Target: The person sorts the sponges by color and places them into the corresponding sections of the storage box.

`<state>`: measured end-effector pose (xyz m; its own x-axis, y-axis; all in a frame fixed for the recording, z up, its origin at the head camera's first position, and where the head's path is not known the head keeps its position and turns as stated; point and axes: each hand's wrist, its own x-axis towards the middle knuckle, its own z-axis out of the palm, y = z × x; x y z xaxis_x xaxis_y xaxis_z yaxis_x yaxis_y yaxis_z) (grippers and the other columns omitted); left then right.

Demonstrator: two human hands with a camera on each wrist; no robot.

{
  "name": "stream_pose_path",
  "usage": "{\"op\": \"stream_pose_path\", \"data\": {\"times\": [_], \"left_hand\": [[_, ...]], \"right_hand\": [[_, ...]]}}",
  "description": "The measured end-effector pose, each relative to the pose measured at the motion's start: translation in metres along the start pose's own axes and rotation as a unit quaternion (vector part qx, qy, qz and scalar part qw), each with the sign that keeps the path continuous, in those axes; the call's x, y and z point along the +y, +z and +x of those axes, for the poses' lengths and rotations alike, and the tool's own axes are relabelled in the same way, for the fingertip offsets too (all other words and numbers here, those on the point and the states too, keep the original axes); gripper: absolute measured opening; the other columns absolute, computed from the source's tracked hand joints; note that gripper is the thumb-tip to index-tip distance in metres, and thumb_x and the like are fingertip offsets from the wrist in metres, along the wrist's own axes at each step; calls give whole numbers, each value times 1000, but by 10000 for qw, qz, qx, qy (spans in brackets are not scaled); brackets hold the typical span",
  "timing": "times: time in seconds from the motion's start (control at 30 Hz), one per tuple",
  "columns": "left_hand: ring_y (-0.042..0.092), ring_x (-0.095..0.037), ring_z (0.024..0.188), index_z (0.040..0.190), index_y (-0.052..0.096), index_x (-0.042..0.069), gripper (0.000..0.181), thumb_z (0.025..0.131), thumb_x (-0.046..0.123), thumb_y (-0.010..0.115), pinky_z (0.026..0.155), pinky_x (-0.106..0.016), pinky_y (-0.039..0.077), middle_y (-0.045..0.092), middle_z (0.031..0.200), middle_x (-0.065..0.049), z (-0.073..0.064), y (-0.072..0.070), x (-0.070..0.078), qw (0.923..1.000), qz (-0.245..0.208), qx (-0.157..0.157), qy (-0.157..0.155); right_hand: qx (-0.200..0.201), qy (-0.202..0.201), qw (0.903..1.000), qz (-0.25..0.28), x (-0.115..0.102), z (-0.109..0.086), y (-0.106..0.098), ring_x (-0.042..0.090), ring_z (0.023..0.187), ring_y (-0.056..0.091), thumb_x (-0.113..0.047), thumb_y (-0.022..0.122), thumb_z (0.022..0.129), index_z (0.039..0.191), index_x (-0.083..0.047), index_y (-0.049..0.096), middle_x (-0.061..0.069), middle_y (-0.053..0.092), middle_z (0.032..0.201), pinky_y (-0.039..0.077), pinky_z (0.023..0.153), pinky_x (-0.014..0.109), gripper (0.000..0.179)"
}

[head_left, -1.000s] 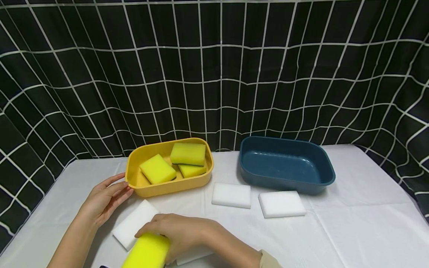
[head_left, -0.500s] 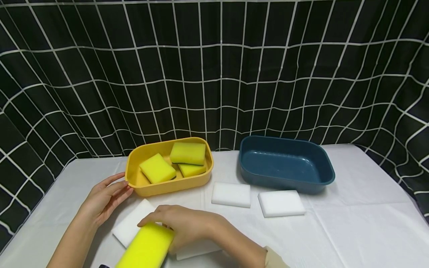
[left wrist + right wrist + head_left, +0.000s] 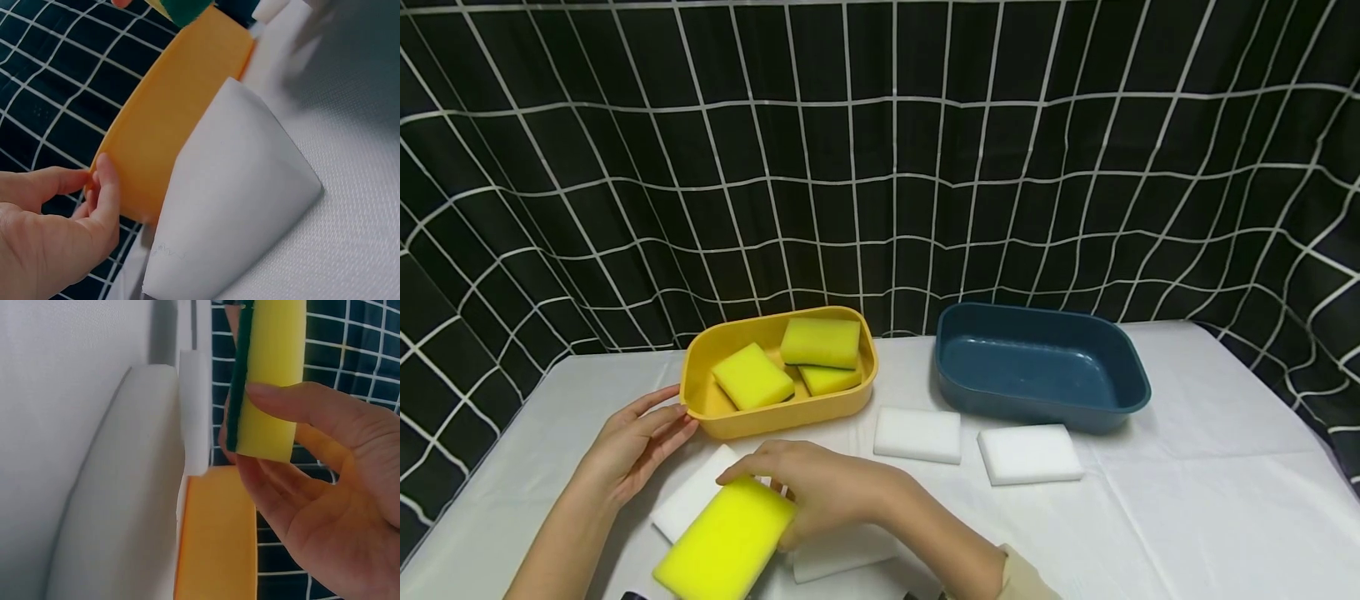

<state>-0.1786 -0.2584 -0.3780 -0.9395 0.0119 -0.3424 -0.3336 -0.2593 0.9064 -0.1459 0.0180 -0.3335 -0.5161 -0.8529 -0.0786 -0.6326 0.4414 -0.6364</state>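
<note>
My right hand (image 3: 820, 487) grips a yellow scrub sponge (image 3: 726, 542) by one end, held over the table. Its dark green scouring side (image 3: 240, 381) shows in the right wrist view. At the left end of a yellow plastic bin (image 3: 797, 410), my left hand (image 3: 636, 446) pinches the rim between thumb and fingers, also seen on the bin's wall (image 3: 156, 125) in the left wrist view. Inside that bin lie several similar sponges (image 3: 752, 377). A white sponge (image 3: 688, 496) partly shows behind the held one, and another white sponge (image 3: 842, 554) lies beneath my right wrist.
A dark blue plastic bin (image 3: 1037, 367) with nothing in it stands at the back right. Two more white sponges (image 3: 917, 435) lie in front of the bins on the white tablecloth (image 3: 1210, 500). A black checked curtain (image 3: 895, 167) hangs behind the table.
My right hand has risen and moved away from my body, lifting the yellow sponge from the near edge further into view. The left hand has stayed at the yellow bin's rim.
</note>
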Motion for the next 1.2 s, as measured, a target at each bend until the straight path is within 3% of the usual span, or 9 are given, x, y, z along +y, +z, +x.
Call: {"op": "stream_pose_path", "data": {"times": [0.5,0.9,1.2], "left_hand": [[73,-8,96,167,20,7,72,107,4,59,96,-24,61,64,116,-2,0,1,-1,10000,-59,14,14],[73,-8,95,166,23,7,69,107,3,58,96,-24,61,63,116,-3,0,1,0,9999,-133,54,-38],[72,-8,96,168,18,5,72,107,3,57,96,-23,61,63,116,-4,0,-1,0,10000,-84,-5,-2]], "right_hand": [[76,294,9995,87,6,0,-7,5,105,57,0,90,80,148,-17,59,0,60,149,54,89,13,76],[192,458,9985,222,9,-2,-16,9,107,57,2,89,80,150,-17,58,0,58,150,55,91,17,80],[357,203,9990,151,15,-4,-24,15,107,58,3,88,79,152,-14,55,3,58,148,57,91,23,82]]}}
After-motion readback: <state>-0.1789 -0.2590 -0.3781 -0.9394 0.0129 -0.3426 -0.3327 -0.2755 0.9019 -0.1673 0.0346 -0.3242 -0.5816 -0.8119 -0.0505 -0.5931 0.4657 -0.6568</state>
